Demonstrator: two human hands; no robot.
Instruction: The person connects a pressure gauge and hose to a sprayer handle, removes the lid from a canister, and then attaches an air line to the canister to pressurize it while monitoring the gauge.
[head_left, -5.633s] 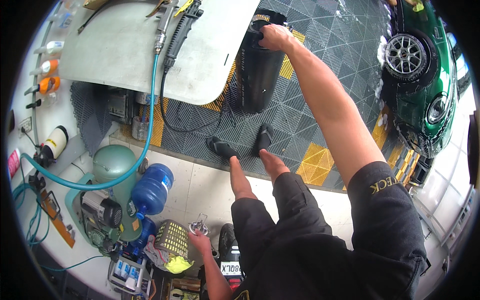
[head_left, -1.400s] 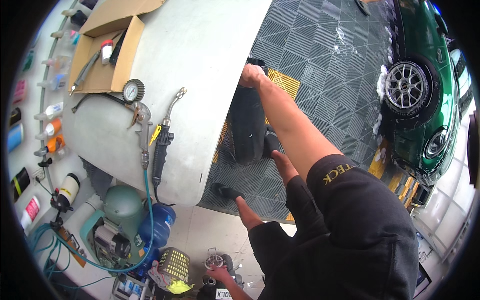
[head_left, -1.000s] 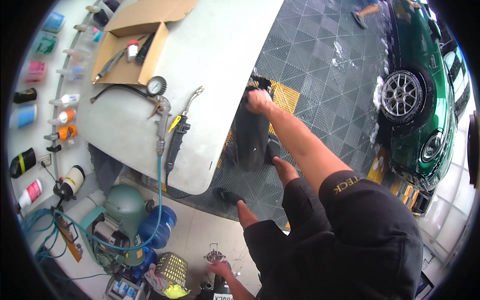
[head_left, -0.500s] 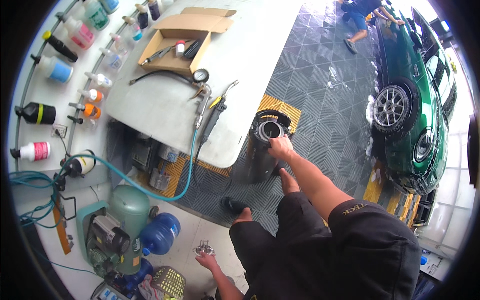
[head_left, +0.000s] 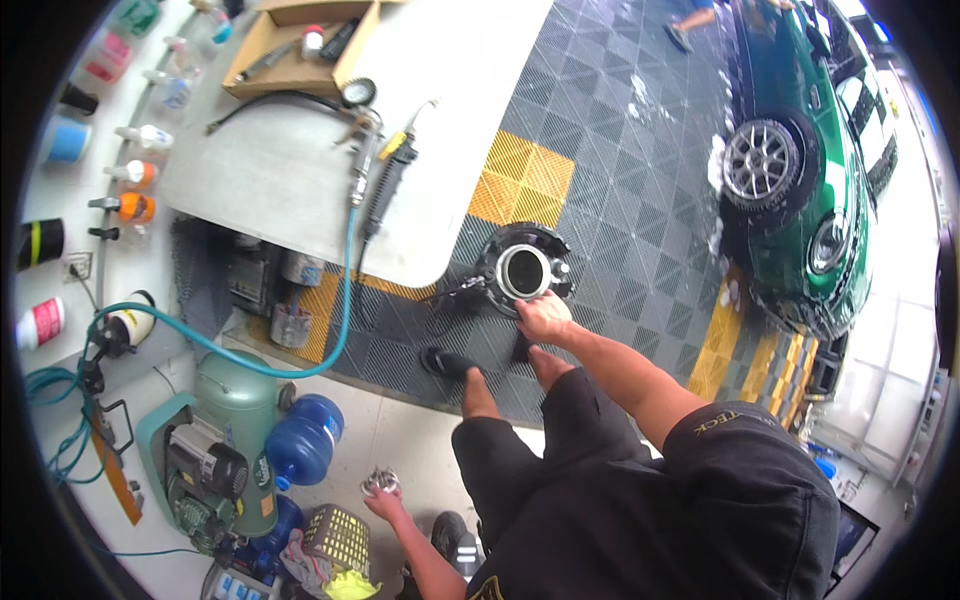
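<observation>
My right hand (head_left: 547,322) grips the near side of the pale round neck (head_left: 501,266) on a black tank (head_left: 522,238). Its mouth is uncapped, and the inside looks dark. The tank stands on the tiled floor in front of my feet, seen almost straight from above. Low on the left, my left hand (head_left: 385,503) is closed around a shiny metal fitting (head_left: 379,481). Small parts stick up from the fitting; its exact kind is too small to make out.
A white table (head_left: 425,215) at left bears an open cardboard box (head_left: 300,72), a gauge tyre inflator (head_left: 363,150) and a blow gun (head_left: 390,180). Below are a green compressor (head_left: 235,400), a blue water jug (head_left: 303,440) and a teal hose (head_left: 250,367). A green car (head_left: 835,200) stands right.
The tank has come nearer to me and now shows its mouth from above, with more yellow tile visible beyond. My right hand stays on its neck. The head view has shifted; the left hand keeps the fitting.
</observation>
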